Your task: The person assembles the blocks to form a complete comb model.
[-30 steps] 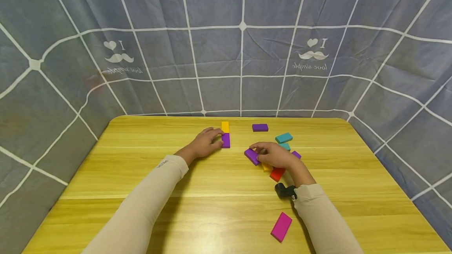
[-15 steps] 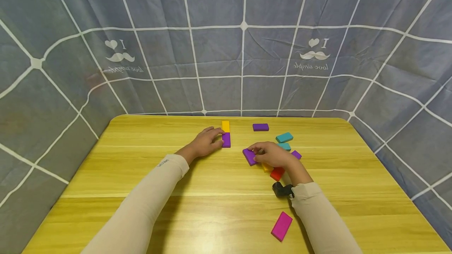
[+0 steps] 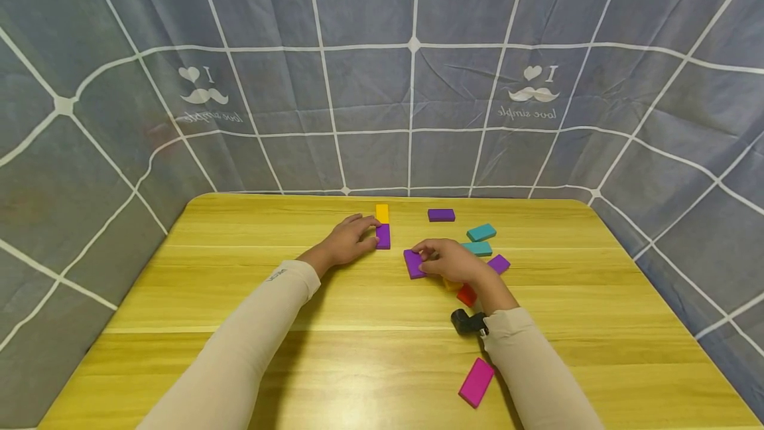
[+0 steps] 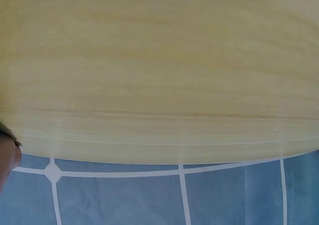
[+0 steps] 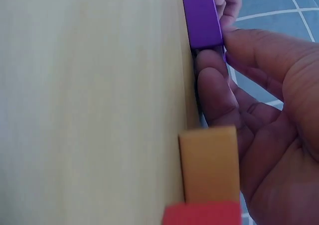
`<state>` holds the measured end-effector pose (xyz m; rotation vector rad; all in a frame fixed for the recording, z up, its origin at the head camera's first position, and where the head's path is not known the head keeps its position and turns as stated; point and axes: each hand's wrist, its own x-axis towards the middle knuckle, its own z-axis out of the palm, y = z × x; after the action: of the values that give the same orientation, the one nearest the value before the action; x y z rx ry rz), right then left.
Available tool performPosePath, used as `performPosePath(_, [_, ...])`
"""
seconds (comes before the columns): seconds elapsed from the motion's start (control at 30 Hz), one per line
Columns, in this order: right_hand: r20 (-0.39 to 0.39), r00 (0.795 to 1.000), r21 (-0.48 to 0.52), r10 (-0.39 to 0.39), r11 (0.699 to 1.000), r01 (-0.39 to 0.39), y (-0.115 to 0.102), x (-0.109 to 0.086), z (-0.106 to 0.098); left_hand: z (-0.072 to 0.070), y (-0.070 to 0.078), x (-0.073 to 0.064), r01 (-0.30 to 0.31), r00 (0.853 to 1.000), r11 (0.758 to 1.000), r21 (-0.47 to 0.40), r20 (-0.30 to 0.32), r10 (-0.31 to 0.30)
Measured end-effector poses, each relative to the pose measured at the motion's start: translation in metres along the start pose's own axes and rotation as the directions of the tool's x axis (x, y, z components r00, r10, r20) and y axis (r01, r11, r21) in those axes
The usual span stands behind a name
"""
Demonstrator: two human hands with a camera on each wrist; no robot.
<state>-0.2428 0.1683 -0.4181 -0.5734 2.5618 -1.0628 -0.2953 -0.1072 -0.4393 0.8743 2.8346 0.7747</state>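
My right hand (image 3: 450,261) pinches a purple block (image 3: 413,265) between thumb and fingers, just right of the table's middle. In the right wrist view the same purple block (image 5: 203,21) shows at the fingertips. My left hand (image 3: 346,240) rests at the left side of another purple block (image 3: 383,237), fingertip and thumb touching its edge. That block lies end to end with a yellow-orange block (image 3: 382,214). Only a bit of a left finger (image 4: 6,153) enters the left wrist view.
Under and beside my right hand lie an orange block (image 5: 209,160) and a red block (image 3: 467,295), partly hidden. Two teal blocks (image 3: 481,232) and a purple one (image 3: 499,264) lie to the right. Another purple block (image 3: 441,215) is at the back, a magenta block (image 3: 476,383) near the front.
My right hand has moved left with the purple block, turning it more in line with the pair at my left hand. The left hand stays in place.
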Motion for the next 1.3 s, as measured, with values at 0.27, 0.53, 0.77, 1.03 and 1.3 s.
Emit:
performPosePath(0.27, [-0.025,1.000,0.056,-0.010,0.998,0.012,-0.003,0.006,0.007,0.000,0.000,0.002,0.018,1.000,1.000,0.006,0.010,-0.018])
performPosePath(0.53, [-0.035,0.999,0.153,0.000,0.988,0.005,-0.004,0.013,0.014,0.000,0.000,0.003,0.032,0.999,0.999,0.006,0.021,-0.032])
performPosePath(0.77, [-0.029,1.000,0.164,0.002,0.986,0.002,-0.009,0.017,0.017,0.002,-0.001,0.004,0.029,1.000,1.000,-0.005,0.008,-0.029])
performPosePath(1.03, [-0.033,0.999,0.192,0.014,0.981,-0.007,-0.014,0.020,0.023,0.003,-0.002,0.004,0.022,1.000,1.000,-0.012,-0.001,-0.022])
performPosePath(1.3, [-0.049,0.998,0.180,0.035,0.983,-0.025,-0.020,0.021,0.029,0.002,0.000,0.004,0.025,1.000,1.000,-0.006,0.002,-0.025])
